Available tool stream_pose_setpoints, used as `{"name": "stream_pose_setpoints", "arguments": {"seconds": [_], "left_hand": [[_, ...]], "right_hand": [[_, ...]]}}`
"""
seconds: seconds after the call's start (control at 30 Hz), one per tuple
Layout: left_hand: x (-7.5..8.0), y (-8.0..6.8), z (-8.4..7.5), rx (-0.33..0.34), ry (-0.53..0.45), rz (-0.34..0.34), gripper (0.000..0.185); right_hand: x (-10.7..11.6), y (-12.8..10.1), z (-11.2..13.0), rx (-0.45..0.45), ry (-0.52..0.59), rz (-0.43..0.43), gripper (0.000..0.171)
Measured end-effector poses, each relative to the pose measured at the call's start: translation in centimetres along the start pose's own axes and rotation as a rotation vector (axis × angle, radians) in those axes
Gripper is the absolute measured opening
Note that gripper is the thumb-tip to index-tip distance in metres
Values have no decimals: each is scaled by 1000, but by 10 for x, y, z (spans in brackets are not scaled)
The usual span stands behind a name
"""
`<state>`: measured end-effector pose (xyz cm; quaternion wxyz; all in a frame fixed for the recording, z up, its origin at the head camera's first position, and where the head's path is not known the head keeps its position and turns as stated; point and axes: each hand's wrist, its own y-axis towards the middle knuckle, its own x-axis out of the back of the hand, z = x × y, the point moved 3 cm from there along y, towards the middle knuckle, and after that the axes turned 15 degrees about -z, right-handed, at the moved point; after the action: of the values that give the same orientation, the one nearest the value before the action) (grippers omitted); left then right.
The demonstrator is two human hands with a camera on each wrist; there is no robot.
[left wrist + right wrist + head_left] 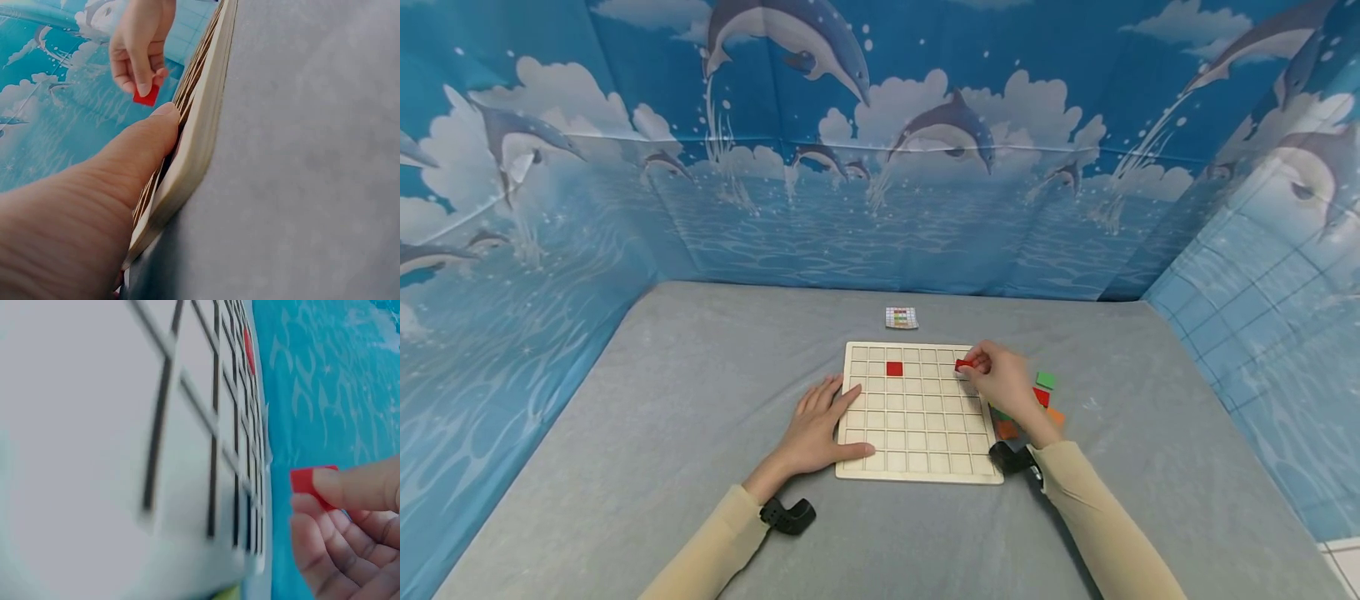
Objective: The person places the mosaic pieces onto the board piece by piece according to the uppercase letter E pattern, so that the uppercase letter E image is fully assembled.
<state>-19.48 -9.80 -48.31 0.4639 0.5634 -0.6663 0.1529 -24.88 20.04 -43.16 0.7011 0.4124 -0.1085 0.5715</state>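
right hand (pixel 1003 379) pinches a red tile (pixel 963 364) in curled fingertips over the grid board's (pixel 917 457) far right cells; another red tile (pixel 894 368) sits left of the grip | left hand (pixel 820 427) flat, fingers straight, on the board's left edge | grey cloth table (pixel 662 417); dolphin-print backdrop (pixel 850 167) behind

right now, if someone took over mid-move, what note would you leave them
Left hand: flat, fingers straight, resting on the board's left edge, steadying it.
Right hand: pinching a red tile just above the board's upper right cells, not yet set down.
Done: one red tile sits in the second row, third column. All other cells in view are bare.
Left: the held tile, plus a loose pile of green, red and orange tiles on the cloth right of the board.
Pattern card lies behind the board.
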Motion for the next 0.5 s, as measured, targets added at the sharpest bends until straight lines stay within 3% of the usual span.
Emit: {"name": "stream_pose_setpoints", "arguments": {"seconds": [0.33,0.5], "left_hand": [[0,1,0,2,3,-1,94],[0,1,0,9,9,2,93]], "right_hand": [[-28,10,25,57,28,169,8],[-39,12,30,47,62,207,6]]}}
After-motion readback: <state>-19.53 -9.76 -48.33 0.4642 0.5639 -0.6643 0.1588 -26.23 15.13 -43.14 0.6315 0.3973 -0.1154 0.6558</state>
